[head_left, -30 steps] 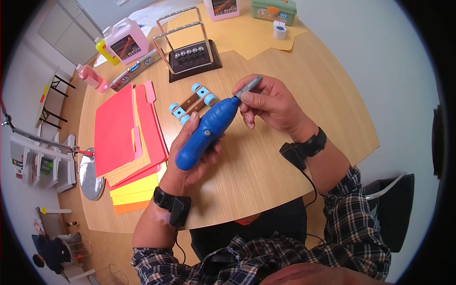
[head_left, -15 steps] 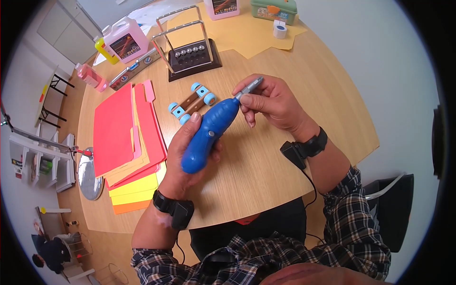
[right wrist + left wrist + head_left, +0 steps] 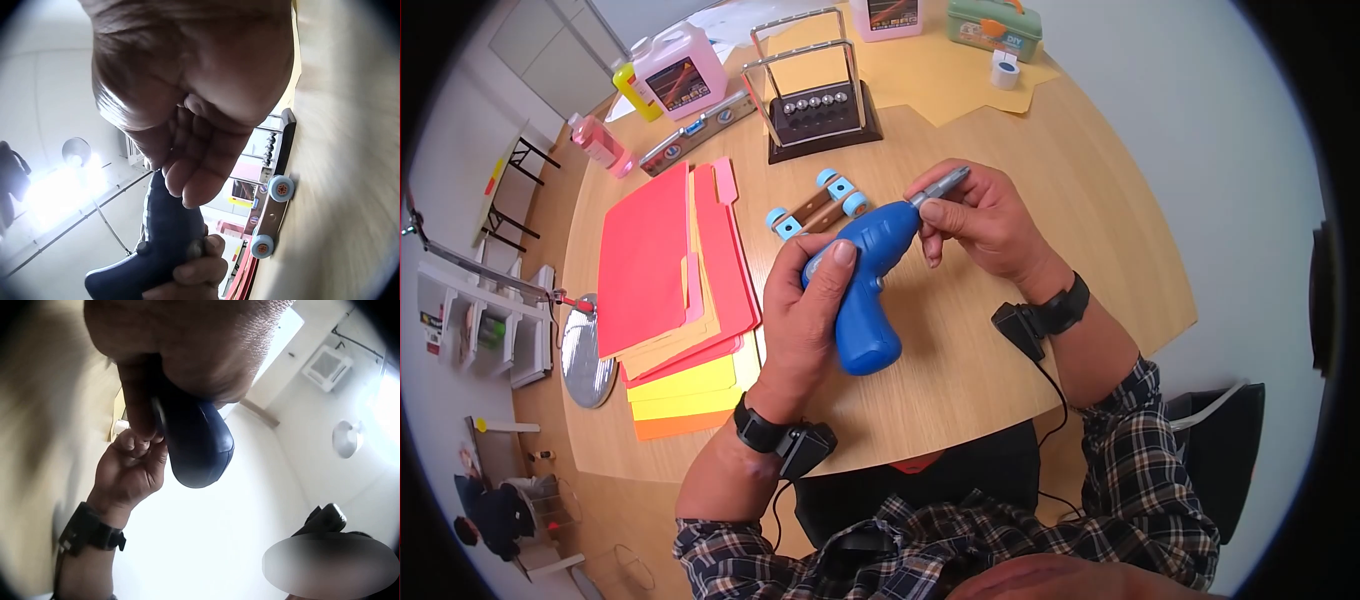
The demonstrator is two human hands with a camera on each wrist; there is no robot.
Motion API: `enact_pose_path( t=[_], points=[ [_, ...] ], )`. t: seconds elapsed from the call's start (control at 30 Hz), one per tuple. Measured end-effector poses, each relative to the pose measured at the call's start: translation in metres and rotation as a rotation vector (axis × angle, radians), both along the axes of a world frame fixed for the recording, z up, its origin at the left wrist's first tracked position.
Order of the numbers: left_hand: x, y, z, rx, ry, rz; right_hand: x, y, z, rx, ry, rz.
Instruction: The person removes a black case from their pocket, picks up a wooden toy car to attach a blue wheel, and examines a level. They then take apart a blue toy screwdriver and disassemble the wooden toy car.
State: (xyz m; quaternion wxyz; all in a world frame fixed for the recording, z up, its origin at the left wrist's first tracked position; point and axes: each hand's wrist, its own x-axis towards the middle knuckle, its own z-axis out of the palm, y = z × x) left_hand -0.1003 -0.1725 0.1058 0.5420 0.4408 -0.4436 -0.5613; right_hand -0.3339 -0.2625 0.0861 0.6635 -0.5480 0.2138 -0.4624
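Observation:
In the head view, a blue toy-like drill point(image 3: 868, 325) is held above the table, its pistol handle angled down toward the person. My left hand point(image 3: 805, 300) grips the drill body from the left, thumb lying across its rear. At the front end, my right hand point(image 3: 990, 230) pinches the grey drill bit point(image 3: 945, 186) between thumb and fingers. The left wrist view shows the dark butt of the drill point(image 3: 203, 450) below the left palm. From the right wrist, the right fingers cover the bit, while the drill point(image 3: 169, 228) extends below them.
A wooden toy car point(image 3: 815, 208) with blue wheels lies just beyond the drill. Red and yellow folders point(image 3: 645, 265) are stacked at left. Farther back stand a Newton's cradle point(image 3: 825, 120), a spirit level point(image 3: 697, 132), a pink jug point(image 3: 683, 75) and a green box point(image 3: 995, 30).
The drill has turned about its long axis, so its handle now swings out to the right of the left hand and shows from the side. The right hand keeps its pinch at the bit.

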Motion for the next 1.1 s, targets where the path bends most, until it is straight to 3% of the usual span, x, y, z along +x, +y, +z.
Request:
enact_pose_path(
  t=[0.53, 0.83, 0.9, 1.1],
  points=[
    [0.006, -0.005, 0.001, -0.153, -0.095, -0.04, 0.0, 0.001, 0.004, -0.054, -0.011, -0.007],
    [0.003, -0.011, -0.009, 0.033, 0.029, -0.025, -0.008, 0.001, 0.007, -0.035, -0.005, 0.001],
    [0.002, -0.012, -0.009, 0.051, 0.04, 0.016, -0.011, -0.003, 0.006, 0.039, -0.142, -0.017],
    [0.003, -0.011, -0.006, 0.098, 0.042, -0.028, -0.009, -0.005, 0.004, 0.061, -0.078, -0.034]
  ],
)
